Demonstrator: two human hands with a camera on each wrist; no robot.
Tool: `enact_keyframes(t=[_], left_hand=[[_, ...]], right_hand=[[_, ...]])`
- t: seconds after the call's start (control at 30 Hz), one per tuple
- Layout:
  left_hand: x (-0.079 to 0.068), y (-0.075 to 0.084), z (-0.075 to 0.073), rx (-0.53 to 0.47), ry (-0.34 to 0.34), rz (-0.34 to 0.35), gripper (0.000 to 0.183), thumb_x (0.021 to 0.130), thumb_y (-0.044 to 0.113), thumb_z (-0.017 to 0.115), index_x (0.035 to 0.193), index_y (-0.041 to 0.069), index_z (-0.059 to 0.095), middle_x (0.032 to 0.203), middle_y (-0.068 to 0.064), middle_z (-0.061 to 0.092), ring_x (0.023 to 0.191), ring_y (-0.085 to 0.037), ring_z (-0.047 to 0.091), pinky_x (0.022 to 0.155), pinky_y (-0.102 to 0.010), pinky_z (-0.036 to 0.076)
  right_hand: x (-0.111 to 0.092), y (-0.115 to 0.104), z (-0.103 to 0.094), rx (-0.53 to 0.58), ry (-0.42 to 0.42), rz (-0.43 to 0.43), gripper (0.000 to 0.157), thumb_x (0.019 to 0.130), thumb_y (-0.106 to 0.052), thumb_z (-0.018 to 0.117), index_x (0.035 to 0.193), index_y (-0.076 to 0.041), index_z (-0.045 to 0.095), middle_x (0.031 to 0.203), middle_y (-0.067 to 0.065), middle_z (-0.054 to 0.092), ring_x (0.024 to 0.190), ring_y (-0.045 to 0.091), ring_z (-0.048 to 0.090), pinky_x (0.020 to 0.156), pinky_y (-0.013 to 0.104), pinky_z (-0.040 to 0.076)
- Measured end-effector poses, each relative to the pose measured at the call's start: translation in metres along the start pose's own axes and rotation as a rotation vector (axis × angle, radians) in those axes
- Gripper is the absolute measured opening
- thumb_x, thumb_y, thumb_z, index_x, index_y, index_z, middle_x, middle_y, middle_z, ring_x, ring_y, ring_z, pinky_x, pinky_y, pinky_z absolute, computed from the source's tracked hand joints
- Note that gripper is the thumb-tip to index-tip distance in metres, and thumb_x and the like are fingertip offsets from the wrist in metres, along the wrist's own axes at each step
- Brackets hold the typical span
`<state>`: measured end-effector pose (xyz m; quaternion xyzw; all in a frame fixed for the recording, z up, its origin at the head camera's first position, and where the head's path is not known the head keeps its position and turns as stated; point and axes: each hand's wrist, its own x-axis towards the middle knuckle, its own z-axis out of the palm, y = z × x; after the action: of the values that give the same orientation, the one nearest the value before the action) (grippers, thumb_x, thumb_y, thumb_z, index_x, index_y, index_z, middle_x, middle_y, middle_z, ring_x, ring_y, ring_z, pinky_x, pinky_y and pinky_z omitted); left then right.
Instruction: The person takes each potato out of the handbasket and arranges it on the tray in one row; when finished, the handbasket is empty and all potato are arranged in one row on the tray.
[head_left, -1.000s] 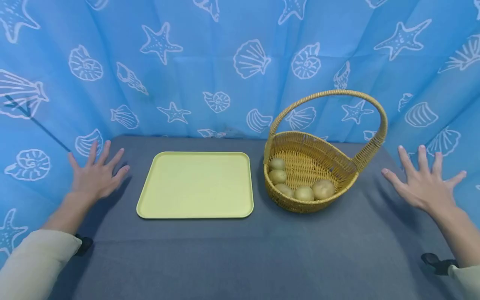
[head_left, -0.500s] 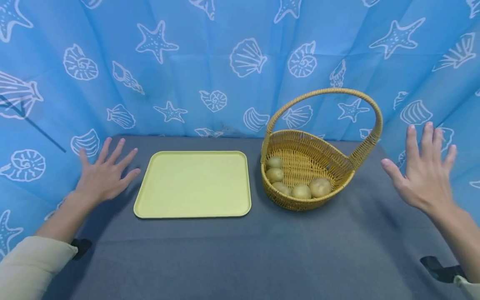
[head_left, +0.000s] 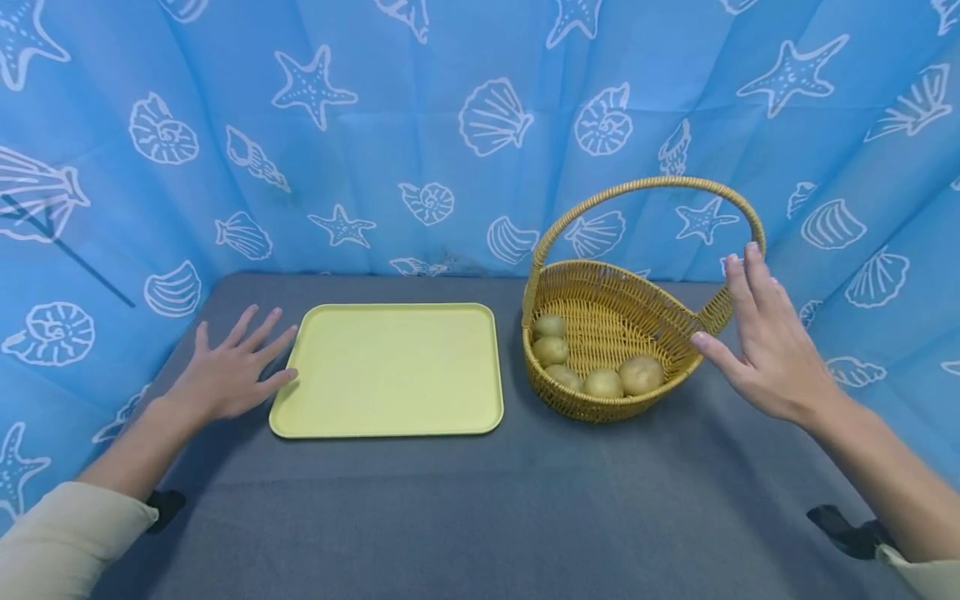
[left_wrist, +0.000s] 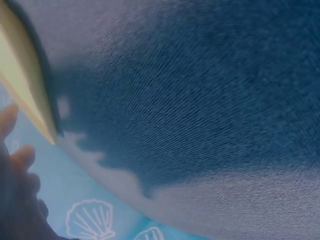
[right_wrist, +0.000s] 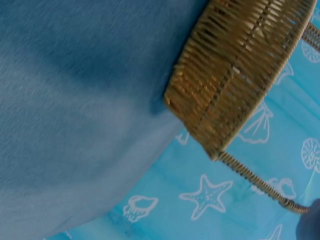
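In the head view my left hand [head_left: 236, 371] hovers at the left edge of a pale yellow tray [head_left: 390, 371], fingers spread, thumb tip overlapping the rim. My right hand [head_left: 776, 354], fingers straight and thumb apart, is just right of a wicker basket [head_left: 600, 410] and overlaps the foot of its tall arched handle [head_left: 652, 185]. Several potatoes [head_left: 641, 375] lie along the basket's near and left inner sides. The left wrist view catches the tray's corner [left_wrist: 35, 95] beside some fingertips [left_wrist: 24, 157]. The basket's woven outside [right_wrist: 235, 70] fills the upper right of the right wrist view.
A dark grey cloth [head_left: 420, 517] covers the table. Behind it and along both sides hangs a blue curtain [head_left: 420, 150] with white shells and starfish. The tray and basket stand side by side with a narrow gap between them.
My left hand has moved right to the tray's edge. My right hand rose, then swung left to the basket's right side, its fingers drawing closer together. Tray, basket and potatoes have stayed put.
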<state>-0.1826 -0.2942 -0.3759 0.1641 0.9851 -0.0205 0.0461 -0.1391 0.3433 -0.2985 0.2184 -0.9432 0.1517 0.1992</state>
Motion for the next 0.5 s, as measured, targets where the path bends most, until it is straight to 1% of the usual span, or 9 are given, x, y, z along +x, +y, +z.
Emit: enact_keyframes(t=[0.07,0.13,0.23,0.3,0.37,0.43,0.5], left_hand=[[0.000,0.001,0.001,-0.025,-0.038,0.012,0.078,0.100,0.061,0.043,0.157,0.009,0.031,0.164,-0.021,0.014,0.149,-0.047,0.004,0.101,-0.082,-0.002],[-0.001,0.001,0.002,-0.050,-0.062,0.028,0.078,0.100,0.061,0.044,0.156,0.009,0.032,0.164,-0.021,0.016,0.149,-0.047,0.005,0.101,-0.082,0.000],[-0.003,0.001,0.004,-0.084,-0.078,0.059,0.075,0.100,0.059,0.047,0.156,0.010,0.034,0.163,-0.020,0.020,0.148,-0.048,0.009,0.101,-0.082,0.004],[-0.004,0.001,0.005,-0.107,-0.084,0.077,0.073,0.100,0.057,0.048,0.156,0.012,0.035,0.162,-0.020,0.022,0.148,-0.048,0.011,0.101,-0.082,0.006],[-0.006,0.000,0.007,-0.126,-0.094,0.088,0.072,0.101,0.056,0.047,0.157,0.012,0.034,0.162,-0.019,0.023,0.148,-0.048,0.011,0.101,-0.081,0.007],[-0.006,0.000,0.007,-0.139,-0.107,0.095,0.072,0.101,0.056,0.045,0.157,0.012,0.033,0.163,-0.018,0.023,0.148,-0.048,0.012,0.102,-0.081,0.008],[-0.007,0.000,0.008,-0.152,-0.122,0.100,0.072,0.102,0.056,0.045,0.157,0.012,0.032,0.163,-0.017,0.022,0.148,-0.047,0.012,0.102,-0.080,0.007]], right_hand=[[0.004,-0.002,0.003,0.065,-0.083,0.026,0.085,0.101,-0.035,0.054,0.162,-0.021,-0.004,0.167,0.008,-0.010,0.152,0.035,-0.002,0.117,0.062,0.003],[0.008,-0.004,0.006,0.126,-0.172,0.068,0.087,0.100,-0.030,0.057,0.161,-0.025,-0.005,0.166,0.003,-0.013,0.152,0.036,-0.003,0.113,0.069,0.006],[0.013,-0.006,0.010,0.192,-0.296,0.133,0.086,0.101,-0.031,0.057,0.160,-0.032,-0.006,0.166,-0.001,-0.016,0.150,0.042,-0.001,0.104,0.079,0.012],[0.016,-0.006,0.012,0.201,-0.362,0.160,0.085,0.101,-0.034,0.056,0.160,-0.035,-0.006,0.165,-0.002,-0.016,0.149,0.047,0.003,0.100,0.081,0.016],[0.019,-0.006,0.016,0.208,-0.409,0.165,0.083,0.101,-0.036,0.055,0.160,-0.036,-0.005,0.166,0.000,-0.015,0.147,0.052,0.008,0.096,0.082,0.019],[0.022,-0.006,0.018,0.227,-0.457,0.163,0.081,0.102,-0.037,0.054,0.161,-0.034,-0.002,0.166,0.005,-0.014,0.146,0.052,0.008,0.097,0.082,0.018],[0.027,-0.005,0.021,0.267,-0.526,0.153,0.081,0.102,-0.036,0.055,0.162,-0.029,0.001,0.166,0.013,-0.011,0.146,0.052,0.007,0.100,0.081,0.016]])
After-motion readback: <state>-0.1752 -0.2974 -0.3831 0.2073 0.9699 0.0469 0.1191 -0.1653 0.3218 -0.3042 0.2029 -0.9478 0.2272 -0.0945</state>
